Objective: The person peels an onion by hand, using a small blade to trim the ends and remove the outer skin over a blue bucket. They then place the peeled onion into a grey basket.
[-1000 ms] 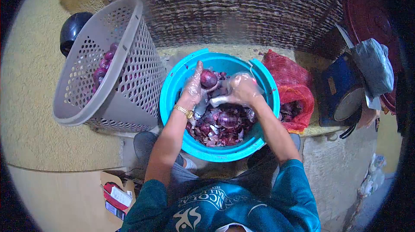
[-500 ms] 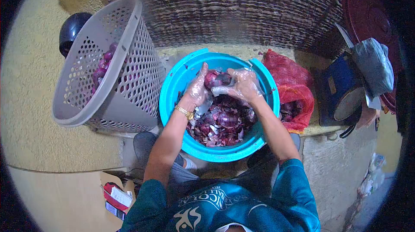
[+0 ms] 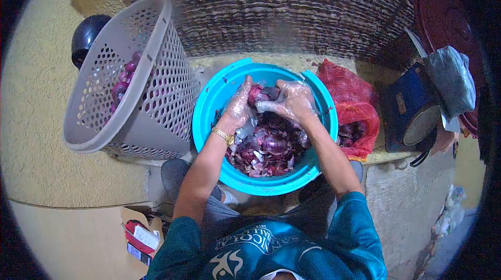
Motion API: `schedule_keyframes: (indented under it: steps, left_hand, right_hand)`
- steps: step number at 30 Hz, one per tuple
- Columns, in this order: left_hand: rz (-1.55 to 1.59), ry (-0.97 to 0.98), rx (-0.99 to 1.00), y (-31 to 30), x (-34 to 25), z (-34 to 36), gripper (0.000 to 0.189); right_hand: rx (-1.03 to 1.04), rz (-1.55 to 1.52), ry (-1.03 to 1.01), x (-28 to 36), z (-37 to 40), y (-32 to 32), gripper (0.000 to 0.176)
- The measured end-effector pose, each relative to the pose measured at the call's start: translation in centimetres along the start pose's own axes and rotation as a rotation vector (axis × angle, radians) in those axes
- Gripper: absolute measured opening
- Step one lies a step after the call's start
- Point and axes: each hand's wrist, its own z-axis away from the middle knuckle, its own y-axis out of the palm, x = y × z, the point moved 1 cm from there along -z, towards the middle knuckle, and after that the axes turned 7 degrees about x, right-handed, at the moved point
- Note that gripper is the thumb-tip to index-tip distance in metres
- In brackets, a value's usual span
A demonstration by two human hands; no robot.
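Evidently the work is well along: the basket at upper left holds some peeled onions, the basin at centre is heaped with skins, and the sack at right seems to hold more, so plenty looks left. Over the basin's far side, the gloved left hand curls closed around a half-stripped onion. The gloved right hand pinches its skin with bent fingers.

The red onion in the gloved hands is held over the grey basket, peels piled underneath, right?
No. The head view shows the left hand and right hand holding the red onion over the blue basin, not the grey basket, peels piled underneath.
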Motion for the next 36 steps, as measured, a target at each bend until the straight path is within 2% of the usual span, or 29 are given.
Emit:
schedule_keyframes:
  steps: [4, 9, 11, 15, 18, 20, 21, 23, 26, 27, 28, 30, 31, 35, 36]
  left_hand:
    - [0.018, 0.008, -0.026, 1.1, -0.3, 0.6, 0.058]
    - [0.049, -0.005, 0.032, 0.3, 0.0, 0.0, 0.057]
    - [0.041, 0.01, 0.001, 0.4, 0.1, 0.1, 0.057]
    - [0.015, 0.014, -0.032, -0.6, 0.3, -0.4, 0.057]
    - [0.006, 0.031, -0.071, -0.4, 0.4, -0.5, 0.058]
    - [0.04, -0.007, -0.045, -0.4, 0.0, -0.2, 0.063]
    - [0.075, -0.045, -0.017, -0.2, -0.2, 0.0, 0.07]
    - [0.095, -0.012, -0.037, 0.3, -0.5, 0.2, 0.071]
    - [0.087, 0.036, -0.082, -0.1, -0.5, 0.0, 0.071]
    - [0.085, 0.027, -0.049, -0.3, -0.4, -0.2, 0.069]
    - [0.083, 0.017, -0.017, -0.6, -0.2, -0.4, 0.068]
    - [0.032, 0.004, -0.059, -0.6, 0.0, -0.4, 0.066]
    - [-0.02, -0.008, -0.1, -0.3, 0.0, -0.2, 0.065]
    - [-0.1, 0.001, -0.124, 1.0, -0.2, 0.5, 0.063]
    - [-0.083, -0.011, -0.103, 0.8, -0.1, 0.3, 0.063]
  right_hand:
    - [0.005, -0.009, -0.035, -0.3, -0.1, 0.4, 0.069]
    - [-0.007, -0.011, -0.045, -0.6, -0.1, 0.9, 0.069]
    - [0.185, 0.028, 0.027, -0.6, -0.1, 0.8, 0.059]
    - [0.202, -0.005, 0.04, 0.0, -0.1, 0.9, 0.056]
    - [0.138, 0.04, -0.053, -0.4, -0.2, 1.2, 0.063]
    - [0.311, 0.2, -0.085, -0.8, -0.4, 1.4, 0.062]
    - [0.311, 0.2, -0.084, -0.8, -0.3, 1.4, 0.062]
    - [0.5, 0.3, -0.133, -0.6, -0.1, 1.6, 0.061]
    - [0.39, 0.124, -0.168, -0.4, 0.5, 0.5, 0.065]
    - [0.188, 0.061, -0.172, 0.0, -0.1, 1.1, 0.067]
    - [0.188, 0.061, -0.172, -0.2, 0.1, 1.0, 0.067]
    - [0.088, 0.051, 0.018, 0.1, 0.3, -0.3, 0.069]
    - [-0.025, 0.04, -0.03, -0.2, 0.2, 0.2, 0.069]
    - [-0.096, 0.007, -0.039, 0.6, 0.1, -0.5, 0.07]
    - [0.003, 0.013, 0.019, 0.7, 0.1, -0.7, 0.07]
